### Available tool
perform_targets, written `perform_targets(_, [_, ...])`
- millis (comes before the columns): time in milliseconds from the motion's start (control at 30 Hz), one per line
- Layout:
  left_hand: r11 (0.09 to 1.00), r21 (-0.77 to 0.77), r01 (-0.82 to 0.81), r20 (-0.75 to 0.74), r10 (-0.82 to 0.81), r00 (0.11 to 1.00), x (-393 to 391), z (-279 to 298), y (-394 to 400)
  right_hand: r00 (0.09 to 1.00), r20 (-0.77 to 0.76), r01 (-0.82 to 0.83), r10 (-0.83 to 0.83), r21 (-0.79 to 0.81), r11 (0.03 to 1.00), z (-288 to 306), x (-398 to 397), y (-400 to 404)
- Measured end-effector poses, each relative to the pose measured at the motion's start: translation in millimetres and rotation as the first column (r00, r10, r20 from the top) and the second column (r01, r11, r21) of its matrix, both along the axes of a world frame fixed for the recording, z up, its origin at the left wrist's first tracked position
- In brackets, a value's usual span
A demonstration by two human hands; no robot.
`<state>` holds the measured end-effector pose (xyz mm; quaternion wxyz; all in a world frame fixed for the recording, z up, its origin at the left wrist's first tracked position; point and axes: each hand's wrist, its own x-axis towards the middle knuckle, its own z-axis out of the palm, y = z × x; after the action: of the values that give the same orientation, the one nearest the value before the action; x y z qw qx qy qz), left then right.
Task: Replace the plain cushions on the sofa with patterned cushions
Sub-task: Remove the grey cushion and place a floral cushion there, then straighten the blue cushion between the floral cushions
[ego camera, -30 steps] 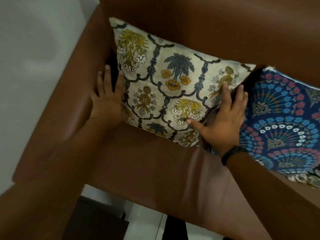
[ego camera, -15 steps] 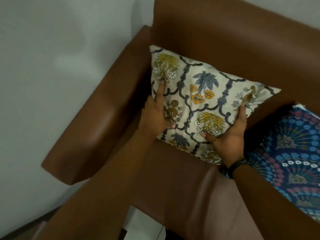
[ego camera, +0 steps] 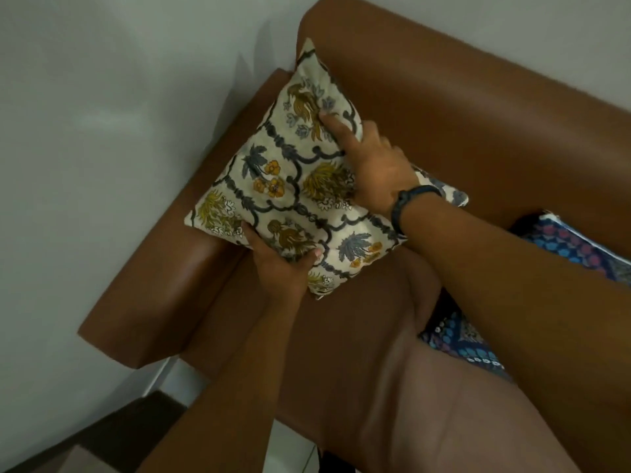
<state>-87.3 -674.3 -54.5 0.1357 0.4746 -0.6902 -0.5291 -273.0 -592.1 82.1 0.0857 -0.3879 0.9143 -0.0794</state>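
Observation:
A cream cushion [ego camera: 290, 186] with a dark lattice and yellow and blue flowers stands tilted on a corner in the sofa's left corner, leaning over the armrest. My left hand [ego camera: 280, 268] grips its lower edge, thumb on the front. My right hand [ego camera: 372, 165], with a dark wristband, lies on the cushion's upper right part, fingers pressing near the top edge. A blue cushion [ego camera: 577, 247] with a red and white fan pattern lies on the seat to the right, partly hidden behind my right forearm.
The brown leather sofa [ego camera: 478, 107] fills the view, with its left armrest [ego camera: 164, 278] against a pale wall [ego camera: 102, 131]. White floor tiles [ego camera: 290, 448] and a dark object [ego camera: 112, 435] show below the seat's front edge.
The cushion has been lifted from flat against the backrest and turned onto a corner. My left hand went to its lower edge, my right hand up to its top part.

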Motion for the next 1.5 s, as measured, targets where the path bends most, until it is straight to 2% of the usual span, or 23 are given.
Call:
perform_targets(267, [0.99, 0.047, 0.131, 0.084, -0.135, 0.987, -2, -25, -12, 0.999, -0.006, 0.049, -0.05, -0.018, 0.999, -41, 5, 4])
perform_targets(367, [0.982, 0.074, 0.174, 0.101, -0.181, 0.978, 7, -19, -15, 0.99, 0.019, 0.142, -0.14, -0.085, 0.986, -36, 13, 16])
perform_targets(467, [0.993, 0.012, 0.121, 0.264, -0.12, 0.957, 20, -4, -3, 0.947, 0.11, 0.321, -0.303, -0.248, 0.914, -30, 32, 48])
perform_targets(567, [0.948, -0.277, 0.156, 0.401, -0.034, 0.915, 29, 17, 43, 0.841, 0.315, 0.54, -0.44, -0.433, 0.721, -29, 64, 104])
perform_targets(633, [0.887, -0.353, 0.297, 0.374, -0.157, 0.914, 26, 31, 86, 0.704, 0.42, 0.709, -0.573, -0.467, 0.529, -33, 82, 155])
perform_targets(667, [0.849, -0.368, 0.379, 0.317, -0.268, 0.91, 24, 30, 103, 0.603, 0.469, 0.791, -0.645, -0.455, 0.409, -36, 90, 179])
perform_targets(700, [0.815, -0.37, 0.447, 0.227, -0.387, 0.894, 22, 29, 120, 0.48, 0.517, 0.863, -0.709, -0.422, 0.277, -40, 96, 205])
perform_targets(767, [0.739, -0.302, 0.603, 0.091, -0.607, 0.79, 6, 33, 169, 0.221, 0.545, 0.937, -0.809, -0.35, 0.02, -45, 102, 280])
perform_targets(833, [0.612, -0.193, 0.767, 0.081, -0.769, 0.634, -14, 39, 211, 0.084, 0.511, 0.944, -0.855, -0.316, -0.096, -50, 106, 348])
perform_targets(900, [0.514, -0.104, 0.851, 0.05, -0.852, 0.521, -40, 42, 250, -0.001, 0.514, 0.953, -0.858, -0.26, -0.157, -59, 105, 407])
perform_targets(967, [0.484, -0.041, 0.874, 0.015, -0.874, 0.485, -67, 40, 279, -0.014, 0.531, 0.972, -0.847, -0.192, -0.136, -69, 95, 451])
perform_targets(1100, [0.457, 0.026, 0.889, 0.069, -0.888, 0.455, -96, 27, 313, 0.095, 0.691, 0.986, -0.717, -0.165, -0.029, -92, 71, 509])
perform_targets(1167, [0.473, 0.034, 0.88, 0.062, -0.88, 0.471, -98, 20, 320, 0.117, 0.745, 0.99, -0.656, -0.138, 0.02, -96, 68, 522])
perform_targets(1233, [0.528, 0.039, 0.848, 0.009, -0.849, 0.528, -94, 16, 321, 0.158, 0.735, 0.983, -0.66, -0.178, 0.037, -94, 71, 520])
perform_targets(1300, [0.605, 0.053, 0.794, -0.045, -0.793, 0.607, -87, 13, 318, 0.251, 0.679, 0.956, -0.689, -0.284, 0.069, -81, 75, 511])
perform_targets(1400, [0.717, 0.089, 0.691, -0.131, -0.679, 0.722, -72, 9, 312, 0.436, 0.508, 0.876, -0.743, -0.429, 0.22, -47, 76, 491])
perform_targets(1433, [0.743, 0.136, 0.655, -0.158, -0.637, 0.755, -68, 6, 311, 0.476, 0.422, 0.852, -0.772, -0.437, 0.287, -35, 73, 485])
perform_targets(1500, [0.772, 0.229, 0.593, -0.195, -0.56, 0.805, -60, 4, 315, 0.502, 0.268, 0.839, -0.822, -0.382, 0.388, -16, 64, 474])
